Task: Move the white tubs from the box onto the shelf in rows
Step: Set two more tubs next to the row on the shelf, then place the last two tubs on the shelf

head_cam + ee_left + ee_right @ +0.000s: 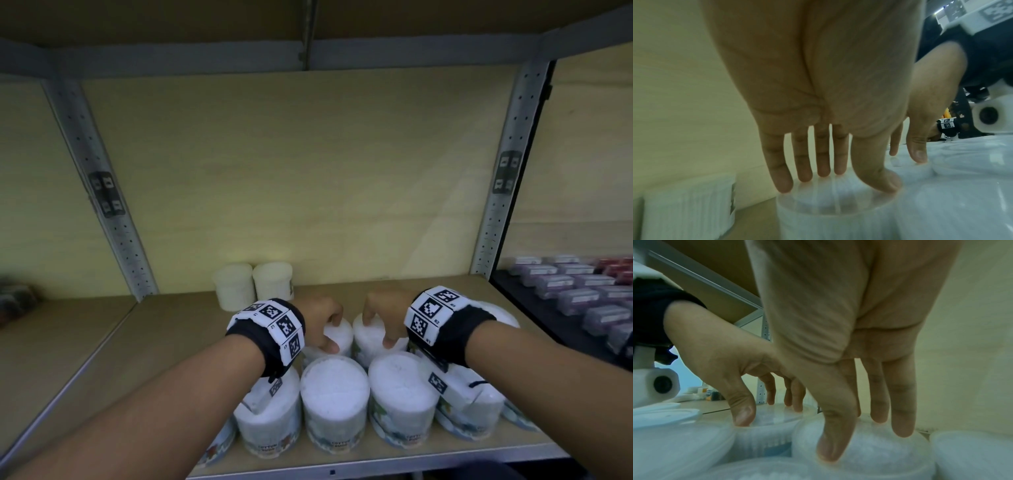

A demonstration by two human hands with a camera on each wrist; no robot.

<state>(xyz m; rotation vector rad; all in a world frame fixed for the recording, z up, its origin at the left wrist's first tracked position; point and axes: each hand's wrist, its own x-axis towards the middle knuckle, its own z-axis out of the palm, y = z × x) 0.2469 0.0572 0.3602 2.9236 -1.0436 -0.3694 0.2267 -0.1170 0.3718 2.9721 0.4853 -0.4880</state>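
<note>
Both hands, L [320, 323] & R [383, 317], grip tub [337, 337] tops (labels blurred).

left hand [818, 97], fingers [803, 162] gripping tub lid [830, 204]

Two hands are working here, the left hand [318, 325] and the right hand [383, 315], each gripping one white tub [337, 337] by its top, so two are being held. Just beyond the left hand two more tubs [234, 286] are standing side by side. Nearer than the hands, under the wrists, four are showing plainly in a row, with at least three more peeking out, partly hidden. Past the right hand, small purple packs [579, 298] are sitting in rows, too blurred to count
</note>
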